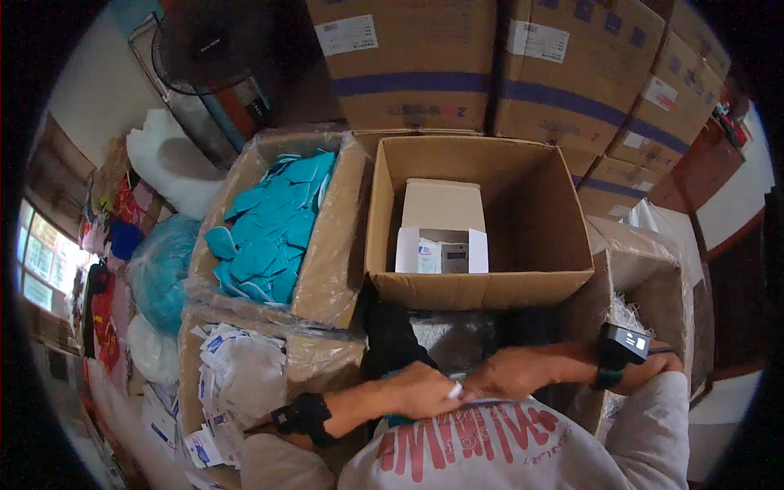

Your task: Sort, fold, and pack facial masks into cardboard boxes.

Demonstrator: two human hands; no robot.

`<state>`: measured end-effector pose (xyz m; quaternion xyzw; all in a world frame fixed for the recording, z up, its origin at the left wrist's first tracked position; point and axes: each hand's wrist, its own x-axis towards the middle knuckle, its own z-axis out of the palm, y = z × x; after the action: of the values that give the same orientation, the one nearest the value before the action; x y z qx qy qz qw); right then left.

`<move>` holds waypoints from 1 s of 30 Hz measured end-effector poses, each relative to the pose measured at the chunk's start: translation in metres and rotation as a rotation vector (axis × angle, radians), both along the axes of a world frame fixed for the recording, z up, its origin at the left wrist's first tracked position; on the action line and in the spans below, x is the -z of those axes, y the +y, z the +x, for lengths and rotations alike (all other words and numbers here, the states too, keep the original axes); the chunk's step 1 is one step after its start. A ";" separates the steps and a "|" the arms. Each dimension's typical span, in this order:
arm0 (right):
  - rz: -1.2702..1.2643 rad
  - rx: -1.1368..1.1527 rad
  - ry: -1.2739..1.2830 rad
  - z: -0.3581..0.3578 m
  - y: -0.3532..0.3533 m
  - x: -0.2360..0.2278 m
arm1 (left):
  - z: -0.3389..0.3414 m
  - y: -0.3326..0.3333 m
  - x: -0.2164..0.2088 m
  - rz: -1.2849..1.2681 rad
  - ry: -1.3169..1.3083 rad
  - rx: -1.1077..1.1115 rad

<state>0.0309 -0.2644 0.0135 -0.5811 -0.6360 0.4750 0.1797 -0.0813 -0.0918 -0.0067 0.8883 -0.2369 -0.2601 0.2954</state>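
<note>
My left hand [420, 389] and my right hand [505, 373] meet close in front of my chest, fingers curled and slightly blurred. A small white piece [456, 391] shows at the fingertips of my left hand; its kind is too small to tell. The right hand's fingers are pinched beside it, and what they hold, if anything, is hidden. A bit of teal material [398, 420] peeks out beneath my left hand. Beyond them, a large open cardboard box [482, 287] contains a small white carton [445, 208] with its lid up and white packets inside.
At the left, a plastic-lined box holds teal pads [282, 220]; nearer, another holds white printed packets [214, 408]. White shreds or strips [625, 318] lie in a box at the right. Stacked cartons [408, 61] rise behind, with a fan [204, 45] at the back left.
</note>
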 end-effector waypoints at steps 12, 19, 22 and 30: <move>-0.494 -0.189 0.279 0.021 -0.050 -0.016 | -0.009 -0.033 0.039 -0.347 0.217 0.242; -0.477 0.062 0.375 0.075 -0.117 -0.001 | -0.019 -0.024 0.047 -0.259 0.342 0.188; -0.791 0.347 0.082 0.108 -0.107 -0.050 | -0.025 -0.015 0.053 -0.303 0.392 -0.161; -0.266 1.347 1.088 0.034 -0.054 0.131 | 0.041 0.066 0.057 -0.198 -0.277 -0.634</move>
<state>0.0648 -0.3186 -0.1180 -0.5420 0.0773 0.5494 0.6312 -0.0400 -0.0256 -0.0639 0.9115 -0.0112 -0.0082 0.4110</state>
